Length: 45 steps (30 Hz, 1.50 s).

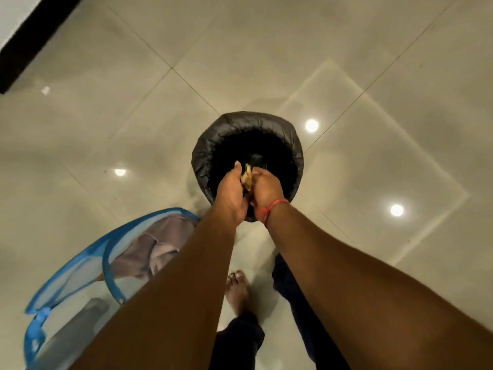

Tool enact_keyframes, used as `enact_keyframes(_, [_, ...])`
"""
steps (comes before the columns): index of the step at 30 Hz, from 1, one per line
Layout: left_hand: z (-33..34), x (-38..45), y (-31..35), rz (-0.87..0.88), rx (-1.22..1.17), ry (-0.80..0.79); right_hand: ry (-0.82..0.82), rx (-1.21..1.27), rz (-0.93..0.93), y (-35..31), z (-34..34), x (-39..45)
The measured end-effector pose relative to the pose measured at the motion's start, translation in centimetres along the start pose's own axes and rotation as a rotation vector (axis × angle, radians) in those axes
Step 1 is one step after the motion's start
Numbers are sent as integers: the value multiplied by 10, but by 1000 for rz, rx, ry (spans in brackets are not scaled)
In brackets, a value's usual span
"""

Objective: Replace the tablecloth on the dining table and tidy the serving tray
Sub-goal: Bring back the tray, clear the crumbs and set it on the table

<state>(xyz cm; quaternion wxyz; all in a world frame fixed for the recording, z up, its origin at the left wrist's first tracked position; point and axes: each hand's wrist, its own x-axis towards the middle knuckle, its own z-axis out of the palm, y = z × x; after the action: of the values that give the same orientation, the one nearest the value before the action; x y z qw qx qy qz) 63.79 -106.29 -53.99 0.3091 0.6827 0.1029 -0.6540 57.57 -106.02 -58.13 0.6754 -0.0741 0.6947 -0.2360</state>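
Now gripping yellowish scraps [246, 177] between left hand [231, 192] and right hand [266, 189] over lined bin [213, 145]; risking spill onto floor [346, 62] if releasing off-centre.

Yellowish scrap [246, 177] between the hands [246, 189] too small to identify.

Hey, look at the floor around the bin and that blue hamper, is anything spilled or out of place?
Nothing looks spilled. Both hands, left hand and right hand, hold yellowish scraps over the bin, which stands upright with its black liner. The blue mesh hamper holds cloth. The tiled floor shows only light reflections.
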Motion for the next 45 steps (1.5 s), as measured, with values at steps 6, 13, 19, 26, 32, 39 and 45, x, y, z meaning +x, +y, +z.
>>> enact_keyframes(6, [-11,-47,-3,47,200,20,-6,-72,-30,17,-16,-31])
enact_keyframes(13, [-28,-166,-16,198,532,-82,-11,-233,-191,4,-52,-175])
enact_keyframes(19, [-34,-316,-28,476,1048,-305,60,-239,-358,-8,-98,-335])
enact_keyframes(26, [9,-473,-129,555,1523,-705,390,-48,-489,36,-214,-526])
enact_keyframes(32, [34,-588,-297,695,1863,-1212,787,164,-468,153,-336,-667])
enact_keyframes(39, [-53,-668,-499,679,2013,-1481,1041,404,-454,359,-392,-779])
enact_keyframes(45, [-157,-694,-637,742,2147,-1552,1108,463,-464,524,-411,-843])
